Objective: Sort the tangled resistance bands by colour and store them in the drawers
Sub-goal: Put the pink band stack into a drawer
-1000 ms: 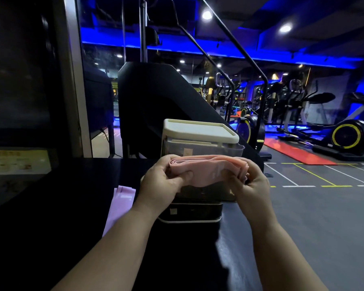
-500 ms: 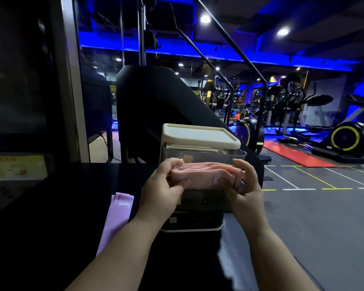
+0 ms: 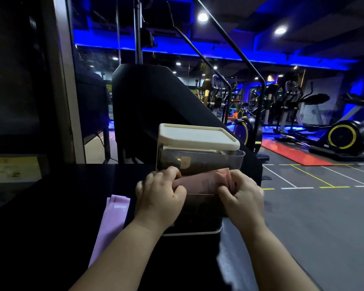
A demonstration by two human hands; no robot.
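A folded pink resistance band stretches between both hands in front of a small drawer unit with a cream lid and smoky see-through drawers. My left hand grips the band's left end with curled fingers. The band's right end is pinched by my right hand. The band sits at the level of the middle drawer, just below the top drawer's front; whether it is inside a drawer is unclear. A lilac band lies flat on the black table left of my left forearm.
The drawer unit stands near the table's right edge, with the grey gym floor beyond it. A large black machine housing rises right behind the unit. Exercise bikes and a red mat stand far off at the right.
Both hands have lowered the pink band from the top drawer's level down to the middle drawer's level, and their fingers have curled tighter over its ends.
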